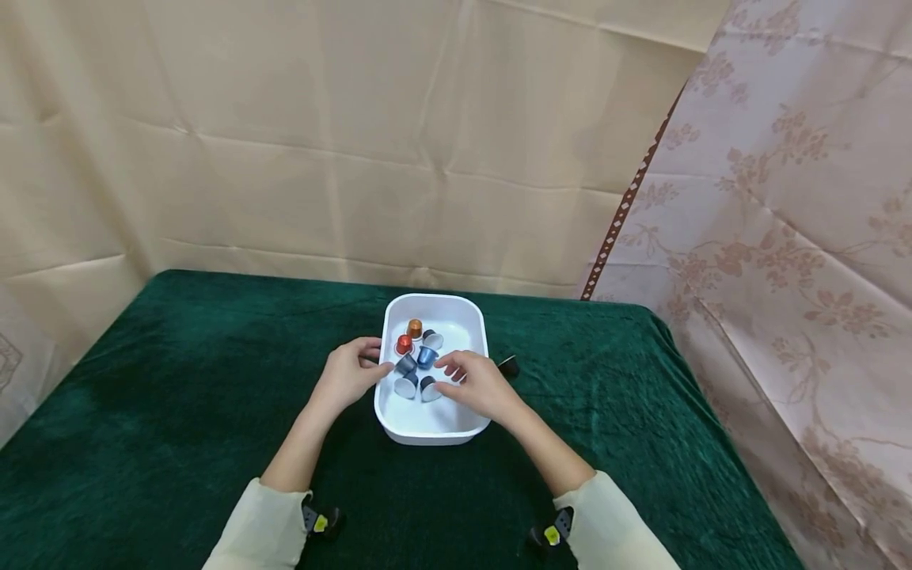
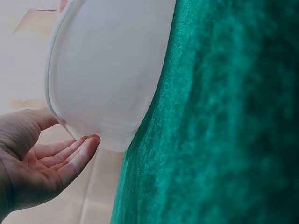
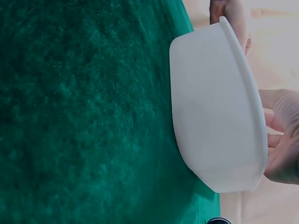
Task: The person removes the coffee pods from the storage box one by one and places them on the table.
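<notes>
A white plastic tub stands on green cloth with several coffee capsules inside. My left hand holds its left rim, thumb over the edge and fingers against the outer wall, as the left wrist view shows. Over the right part of the tub hovers my right hand, thumb and fingers spread apart with nothing between them. Its thumb tip is right by a dark capsule with a pale lid, its fingertips close to a blue capsule. Farther back lie a red capsule, an orange capsule and a pale-lidded one.
A black capsule lies outside the tub, just right of it on the green cloth. Beige curtain hangs behind the table, and a pink floral cloth hangs at the right.
</notes>
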Action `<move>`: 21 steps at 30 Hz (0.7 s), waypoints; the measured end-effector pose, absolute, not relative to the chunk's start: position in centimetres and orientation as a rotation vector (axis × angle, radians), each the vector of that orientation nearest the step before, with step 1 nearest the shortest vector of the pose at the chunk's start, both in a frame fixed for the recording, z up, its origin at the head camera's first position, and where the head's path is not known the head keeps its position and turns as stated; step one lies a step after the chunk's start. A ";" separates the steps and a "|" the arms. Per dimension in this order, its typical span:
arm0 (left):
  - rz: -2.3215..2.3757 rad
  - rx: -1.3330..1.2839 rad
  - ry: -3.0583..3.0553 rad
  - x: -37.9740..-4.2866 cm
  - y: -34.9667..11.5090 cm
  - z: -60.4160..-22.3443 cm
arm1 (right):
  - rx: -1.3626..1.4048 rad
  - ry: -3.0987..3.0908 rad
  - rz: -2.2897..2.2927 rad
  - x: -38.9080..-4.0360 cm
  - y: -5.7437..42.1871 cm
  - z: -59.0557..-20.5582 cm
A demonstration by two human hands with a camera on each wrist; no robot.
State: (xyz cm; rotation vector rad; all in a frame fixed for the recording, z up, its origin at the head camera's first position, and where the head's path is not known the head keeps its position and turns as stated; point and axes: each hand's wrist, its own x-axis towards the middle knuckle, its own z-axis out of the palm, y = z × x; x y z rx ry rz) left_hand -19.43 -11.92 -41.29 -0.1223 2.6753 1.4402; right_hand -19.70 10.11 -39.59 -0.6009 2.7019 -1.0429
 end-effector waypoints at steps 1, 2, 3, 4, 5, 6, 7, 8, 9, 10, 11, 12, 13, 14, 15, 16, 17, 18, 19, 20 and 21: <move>1.441 -0.121 2.675 -19.4 -11.9 -41.2 | -0.608 2.699 -1.034 -19.8 10.0 -39.6; 1.442 -0.121 2.673 -19.4 -11.9 -41.2 | -0.613 2.696 -1.024 -19.8 10.0 -39.7; 1.443 -0.121 2.672 -19.4 -11.9 -41.2 | -0.616 2.694 -1.010 -19.9 9.9 -39.8; 1.444 -0.123 2.671 -19.3 -11.9 -41.1 | -0.617 2.691 -1.000 -20.0 9.8 -39.8; 1.444 -0.124 2.670 -19.3 -11.9 -41.1 | -0.618 2.688 -0.991 -20.0 9.7 -39.8; 1.445 -0.124 2.669 -19.3 -11.9 -41.1 | -0.619 2.685 -0.980 -20.1 9.6 -39.9; 1.446 -0.124 2.669 -19.3 -11.9 -41.0 | -0.615 2.681 -0.972 -20.1 9.5 -39.9; 1.447 -0.122 2.669 -19.3 -11.9 -41.0 | -0.614 2.678 -0.965 -20.1 9.5 -39.9; 1.449 -0.121 2.668 -19.3 -11.9 -41.0 | -0.612 2.676 -0.960 -20.1 9.4 -39.9; 1.451 -0.118 2.668 -19.3 -11.9 -41.0 | -0.610 2.672 -0.956 -20.2 9.3 -39.9; 1.451 -0.117 2.668 -19.3 -12.0 -41.0 | -0.604 2.668 -0.951 -20.2 9.2 -39.9; 1.453 -0.115 2.667 -19.3 -12.0 -41.0 | -0.600 2.664 -0.944 -20.3 9.1 -39.9; 1.455 -0.115 2.667 -19.3 -12.0 -41.0 | -0.597 2.661 -0.937 -20.3 9.1 -39.9; 1.456 -0.115 2.666 -19.3 -12.0 -41.0 | -0.596 2.660 -0.927 -20.4 9.0 -40.0; 1.456 -0.114 2.667 -19.3 -12.0 -41.0 | -0.591 2.658 -0.916 -20.5 8.9 -40.0; 1.457 -0.114 2.666 -19.3 -12.0 -41.0 | -0.585 2.656 -0.905 -20.6 8.8 -40.1; 1.457 -0.115 2.664 -19.3 -12.0 -41.1 | -0.581 2.654 -0.894 -20.7 8.8 -40.2; 1.459 -0.114 2.662 -19.3 -12.1 -41.1 | -0.578 2.654 -0.882 -20.7 8.7 -40.2; 1.461 -0.112 2.660 -19.3 -12.1 -41.2 | -0.573 2.653 -0.869 -20.8 8.6 -40.3; 1.462 -0.111 2.658 -19.3 -12.1 -41.2 | -0.568 2.652 -0.859 -20.8 8.6 -40.3; 1.464 -0.109 2.655 -19.3 -12.1 -41.2 | -0.564 2.652 -0.851 -20.9 8.5 -40.4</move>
